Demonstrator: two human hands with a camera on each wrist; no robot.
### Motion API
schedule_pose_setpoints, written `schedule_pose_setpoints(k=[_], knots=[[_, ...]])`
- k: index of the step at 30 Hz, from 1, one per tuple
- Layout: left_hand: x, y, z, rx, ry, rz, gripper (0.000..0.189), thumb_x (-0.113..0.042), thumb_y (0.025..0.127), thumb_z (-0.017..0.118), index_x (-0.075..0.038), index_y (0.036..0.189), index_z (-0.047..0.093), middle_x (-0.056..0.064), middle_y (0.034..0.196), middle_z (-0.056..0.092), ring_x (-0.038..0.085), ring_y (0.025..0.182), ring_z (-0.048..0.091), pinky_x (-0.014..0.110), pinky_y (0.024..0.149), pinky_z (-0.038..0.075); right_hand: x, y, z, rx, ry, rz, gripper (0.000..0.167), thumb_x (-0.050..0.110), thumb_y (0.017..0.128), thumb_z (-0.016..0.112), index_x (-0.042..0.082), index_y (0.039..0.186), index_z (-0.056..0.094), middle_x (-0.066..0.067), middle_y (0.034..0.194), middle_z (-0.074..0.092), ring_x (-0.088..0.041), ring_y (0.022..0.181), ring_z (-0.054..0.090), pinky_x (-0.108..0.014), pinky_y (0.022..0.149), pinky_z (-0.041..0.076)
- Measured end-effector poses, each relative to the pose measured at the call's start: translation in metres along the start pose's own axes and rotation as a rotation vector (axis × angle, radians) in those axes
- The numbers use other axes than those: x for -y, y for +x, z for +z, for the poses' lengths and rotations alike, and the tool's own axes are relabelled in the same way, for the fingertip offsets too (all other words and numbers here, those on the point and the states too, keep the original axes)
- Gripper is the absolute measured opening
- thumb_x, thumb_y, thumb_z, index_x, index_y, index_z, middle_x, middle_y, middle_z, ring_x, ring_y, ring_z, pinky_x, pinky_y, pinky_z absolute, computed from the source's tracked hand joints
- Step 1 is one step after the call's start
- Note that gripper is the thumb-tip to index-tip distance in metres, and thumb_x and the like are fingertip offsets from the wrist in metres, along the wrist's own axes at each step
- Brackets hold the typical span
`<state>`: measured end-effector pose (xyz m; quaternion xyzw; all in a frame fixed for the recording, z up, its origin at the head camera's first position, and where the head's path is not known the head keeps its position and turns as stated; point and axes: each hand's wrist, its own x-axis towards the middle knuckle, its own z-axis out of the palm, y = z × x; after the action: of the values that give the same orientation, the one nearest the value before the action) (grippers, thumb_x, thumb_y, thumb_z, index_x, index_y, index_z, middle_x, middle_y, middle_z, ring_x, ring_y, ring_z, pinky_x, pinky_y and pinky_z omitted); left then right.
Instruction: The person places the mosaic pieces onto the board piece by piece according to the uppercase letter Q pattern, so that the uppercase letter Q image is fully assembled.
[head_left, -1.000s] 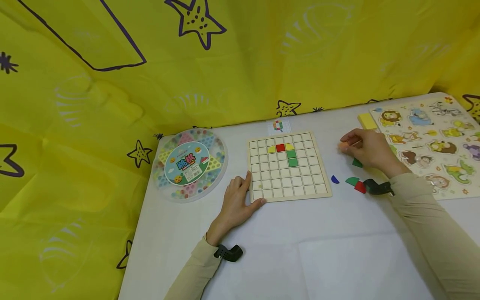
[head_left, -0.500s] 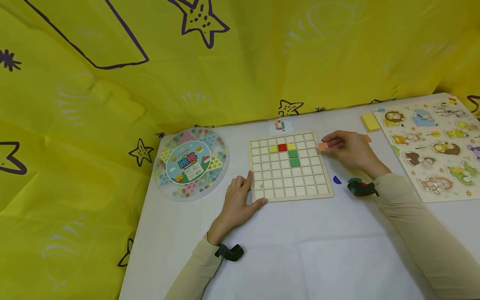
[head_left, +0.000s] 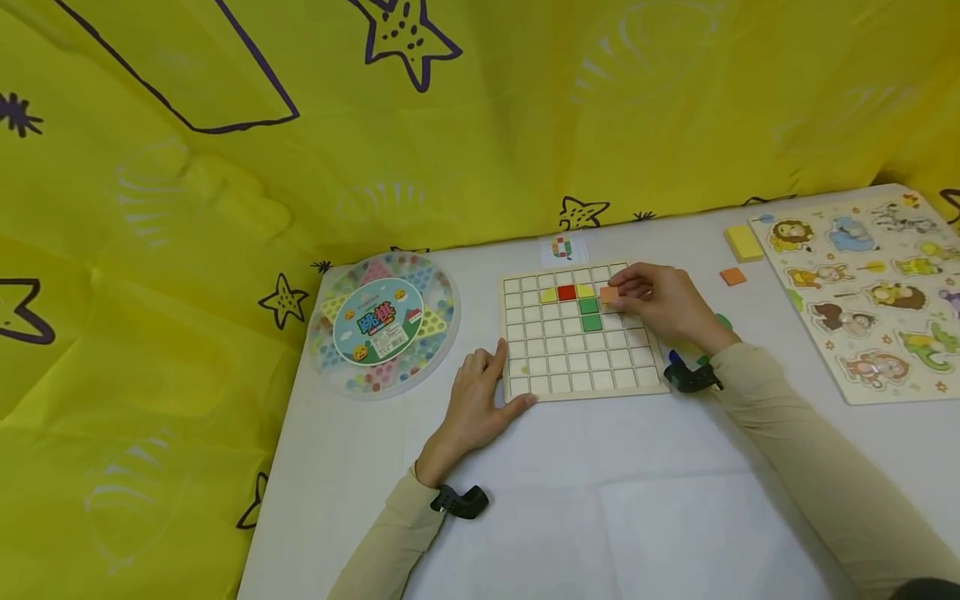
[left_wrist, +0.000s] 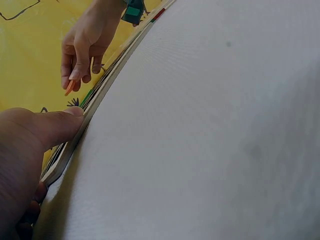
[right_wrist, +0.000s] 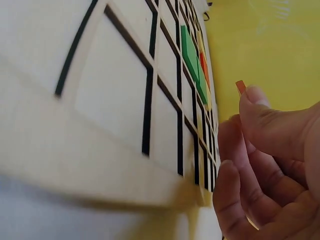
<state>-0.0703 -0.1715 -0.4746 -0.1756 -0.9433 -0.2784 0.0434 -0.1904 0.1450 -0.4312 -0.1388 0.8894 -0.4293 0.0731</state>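
Observation:
My right hand [head_left: 663, 302] pinches an orange square tile [head_left: 609, 297] between thumb and fingertips, over the right part of a wooden grid board [head_left: 557, 363]. The tile [right_wrist: 240, 86] shows edge-on in the right wrist view. In the grid, a red square [head_left: 566, 292] sits between two yellow pieces with a curved side, one of them the left yellow piece [head_left: 550, 295]. Two green squares, the upper green square [head_left: 590, 306] and the lower green square [head_left: 592, 322], stand in one column. My left hand [head_left: 474, 402] holds the board's near left corner, thumb [left_wrist: 62, 122] on the front edge.
Another orange tile [head_left: 732, 276] and a yellow block [head_left: 742, 243] lie to the right, beside an animal puzzle board [head_left: 832, 287]. A blue piece [head_left: 674, 358] and green pieces are partly hidden by the right wrist. Behind the grid lies a pattern card [head_left: 562, 248]; left stands a round game box [head_left: 378, 323].
My right hand has carried the orange tile leftward from the table's right side to over the board, uncovering the other orange tile. The left hand stays at the corner.

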Motion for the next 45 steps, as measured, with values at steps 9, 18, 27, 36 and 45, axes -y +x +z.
schedule_pose_setpoints(k=[9, 18, 27, 36, 45], knots=[[0.001, 0.0, 0.002, -0.005, -0.001, 0.007, 0.094, -0.041, 0.089, 0.085, 0.006, 0.159, 0.042, 0.005, 0.096, 0.048, 0.015, 0.085, 0.034, 0.029, 0.081, 0.029, 0.01, 0.011, 0.015, 0.075, 0.001, 0.018, 0.033, 0.02, 0.101, 0.075, 0.003, 0.129, 0.069, -0.018, 0.125, 0.07, -0.03, 0.105, 0.063, -0.04, 0.093, 0.048], [0.001, 0.0, 0.0, 0.005, -0.002, 0.001, 0.095, -0.041, 0.089, 0.085, 0.005, 0.16, 0.041, 0.006, 0.097, 0.049, 0.016, 0.086, 0.035, 0.03, 0.081, 0.03, 0.022, 0.023, 0.035, 0.074, -0.022, -0.085, 0.027, 0.012, 0.096, 0.08, 0.003, 0.121, 0.074, -0.017, 0.123, 0.071, -0.029, 0.097, 0.063, -0.04, 0.088, 0.048], [0.002, 0.001, 0.0, 0.0, 0.006, 0.011, 0.093, -0.041, 0.09, 0.084, 0.006, 0.159, 0.042, 0.006, 0.097, 0.049, 0.016, 0.087, 0.036, 0.03, 0.081, 0.032, 0.029, 0.032, 0.051, 0.084, -0.064, -0.132, 0.022, 0.011, 0.094, 0.081, 0.004, 0.115, 0.078, -0.015, 0.115, 0.071, -0.023, 0.084, 0.061, -0.036, 0.08, 0.046], [0.003, 0.001, 0.001, 0.003, 0.01, 0.009, 0.095, -0.041, 0.089, 0.085, 0.005, 0.159, 0.041, 0.006, 0.097, 0.049, 0.016, 0.087, 0.037, 0.03, 0.082, 0.032, 0.032, 0.035, 0.057, 0.09, -0.125, -0.153, 0.021, 0.016, 0.094, 0.083, 0.007, 0.113, 0.082, -0.013, 0.111, 0.074, -0.025, 0.09, 0.059, -0.037, 0.08, 0.045], [0.003, 0.001, 0.001, 0.007, 0.011, 0.001, 0.096, -0.042, 0.089, 0.085, 0.004, 0.16, 0.041, 0.005, 0.097, 0.048, 0.016, 0.088, 0.037, 0.031, 0.083, 0.032, 0.035, 0.036, 0.057, 0.09, -0.138, -0.157, 0.019, 0.014, 0.095, 0.08, 0.008, 0.112, 0.083, -0.012, 0.107, 0.074, -0.026, 0.092, 0.061, -0.038, 0.081, 0.046]])
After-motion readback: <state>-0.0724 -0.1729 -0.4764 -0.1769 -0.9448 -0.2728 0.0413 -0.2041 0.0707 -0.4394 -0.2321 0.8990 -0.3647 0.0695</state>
